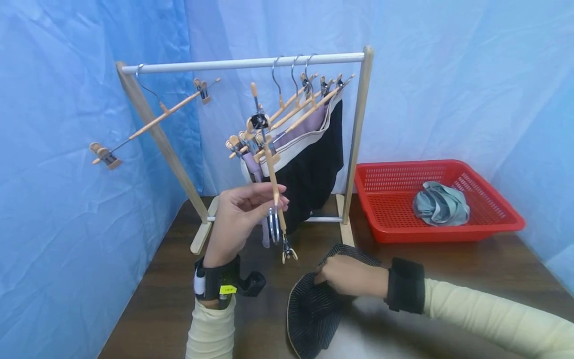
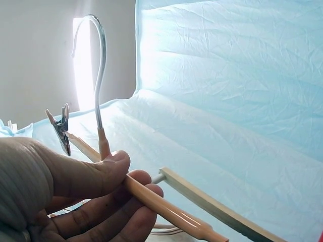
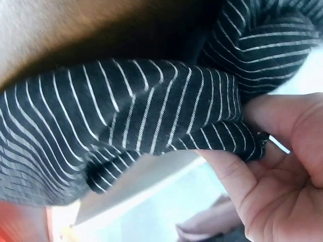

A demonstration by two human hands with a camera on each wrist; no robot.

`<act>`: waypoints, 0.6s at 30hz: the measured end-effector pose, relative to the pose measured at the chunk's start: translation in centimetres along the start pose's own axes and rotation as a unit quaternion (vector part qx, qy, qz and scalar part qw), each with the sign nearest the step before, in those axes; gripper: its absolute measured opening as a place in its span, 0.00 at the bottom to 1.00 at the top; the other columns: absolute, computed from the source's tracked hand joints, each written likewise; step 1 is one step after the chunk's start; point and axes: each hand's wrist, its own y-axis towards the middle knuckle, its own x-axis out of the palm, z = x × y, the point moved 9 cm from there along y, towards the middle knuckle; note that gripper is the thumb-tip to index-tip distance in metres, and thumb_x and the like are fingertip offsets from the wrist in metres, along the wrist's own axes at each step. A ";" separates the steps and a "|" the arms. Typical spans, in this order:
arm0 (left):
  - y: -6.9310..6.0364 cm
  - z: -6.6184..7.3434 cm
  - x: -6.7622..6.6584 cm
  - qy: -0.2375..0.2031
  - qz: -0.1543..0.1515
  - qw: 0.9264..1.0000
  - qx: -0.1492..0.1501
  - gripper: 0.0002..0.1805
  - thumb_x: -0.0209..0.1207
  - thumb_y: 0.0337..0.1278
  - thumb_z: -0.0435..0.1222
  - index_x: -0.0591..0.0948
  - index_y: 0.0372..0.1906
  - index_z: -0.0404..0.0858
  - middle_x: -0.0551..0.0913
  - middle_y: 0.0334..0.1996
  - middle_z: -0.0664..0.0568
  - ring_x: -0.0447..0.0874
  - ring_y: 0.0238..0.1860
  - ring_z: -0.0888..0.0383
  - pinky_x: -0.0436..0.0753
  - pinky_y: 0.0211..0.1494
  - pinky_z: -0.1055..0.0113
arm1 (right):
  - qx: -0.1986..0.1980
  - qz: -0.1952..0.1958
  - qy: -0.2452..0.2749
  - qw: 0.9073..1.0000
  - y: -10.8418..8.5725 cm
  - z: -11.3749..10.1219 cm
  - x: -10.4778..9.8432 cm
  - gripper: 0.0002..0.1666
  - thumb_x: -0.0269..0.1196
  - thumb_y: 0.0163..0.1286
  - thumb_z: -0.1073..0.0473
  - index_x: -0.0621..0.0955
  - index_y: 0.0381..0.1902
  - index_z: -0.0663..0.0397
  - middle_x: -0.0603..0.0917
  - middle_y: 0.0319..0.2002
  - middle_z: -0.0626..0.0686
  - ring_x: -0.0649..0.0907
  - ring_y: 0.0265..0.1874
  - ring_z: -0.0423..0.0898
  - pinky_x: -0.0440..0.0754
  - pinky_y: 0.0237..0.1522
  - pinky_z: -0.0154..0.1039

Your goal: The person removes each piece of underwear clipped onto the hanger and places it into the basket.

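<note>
Between thumb and fingers, my left hand [image 1: 239, 219] pinches a wooden clip hanger [image 1: 272, 172] by its middle, in front of the rack. The left wrist view shows its metal hook [image 2: 102, 65] pointing up beside the thumb and one clip [image 2: 61, 130] at its end. Lower right, my right hand [image 1: 352, 275] grips a black cloth with thin white stripes [image 1: 314, 309], which hangs in folds over the table. In the right wrist view, the thumb and fingers pinch the edge of the striped cloth [image 3: 166, 106].
A rack with a white rail [image 1: 251, 63] stands behind my hands. An empty clip hanger [image 1: 157, 119] hangs at its left; several hangers with black [image 1: 314, 164] and lilac clothes hang at its right. The red basket [image 1: 448, 234] on the right holds a grey-green cloth [image 1: 441, 204].
</note>
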 end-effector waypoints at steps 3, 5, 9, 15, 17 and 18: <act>0.0 0.0 0.0 -0.001 0.001 1.000 -0.001 0.14 0.62 0.63 0.23 0.81 0.52 0.21 0.91 0.39 0.57 0.92 0.42 0.57 0.88 0.53 0.61 | -0.003 0.016 0.017 1.000 -0.2 0.0 -1.5 0.17 0.65 0.64 0.73 0.91 0.43 0.49 0.92 0.40 0.45 0.89 0.40 0.38 0.86 0.43 0.30; 0.0 0.1 0.0 -0.002 0.003 1.000 -0.003 0.14 0.63 0.64 0.23 0.81 0.52 0.21 0.91 0.39 0.57 0.92 0.42 0.57 0.88 0.53 0.61 | -0.002 0.020 0.032 0.999 -0.4 0.2 -2.5 0.15 0.67 0.65 0.71 0.91 0.44 0.49 0.92 0.40 0.46 0.89 0.40 0.39 0.86 0.45 0.31; 0.0 0.0 -0.1 -0.003 0.005 1.000 -0.009 0.14 0.63 0.63 0.23 0.81 0.52 0.21 0.91 0.38 0.57 0.92 0.42 0.57 0.88 0.54 0.61 | 0.004 0.035 0.068 0.997 -0.9 0.6 -4.7 0.13 0.69 0.66 0.66 0.90 0.47 0.50 0.92 0.43 0.47 0.90 0.43 0.40 0.87 0.49 0.33; 0.0 -0.3 0.0 -0.006 0.004 1.000 -0.015 0.14 0.63 0.64 0.24 0.81 0.53 0.22 0.92 0.39 0.57 0.92 0.42 0.56 0.88 0.53 0.61 | 0.011 0.085 0.105 0.991 -2.3 1.3 -9.2 0.15 0.70 0.66 0.62 0.89 0.51 0.49 0.91 0.47 0.48 0.90 0.46 0.42 0.87 0.52 0.36; 0.0 -0.3 0.1 -0.007 0.002 1.000 -0.013 0.14 0.63 0.64 0.24 0.81 0.53 0.22 0.91 0.39 0.57 0.92 0.42 0.56 0.88 0.54 0.61 | 0.014 0.100 0.092 0.991 -2.9 1.6 -11.0 0.16 0.70 0.66 0.62 0.88 0.51 0.49 0.91 0.48 0.48 0.90 0.46 0.43 0.87 0.51 0.38; 0.0 -0.2 0.1 -0.007 0.001 1.000 -0.012 0.14 0.62 0.65 0.24 0.81 0.53 0.22 0.91 0.39 0.57 0.92 0.42 0.56 0.88 0.54 0.61 | 0.016 0.110 0.083 0.990 -3.2 1.7 -11.9 0.16 0.71 0.66 0.62 0.88 0.51 0.49 0.91 0.48 0.49 0.90 0.47 0.44 0.87 0.51 0.39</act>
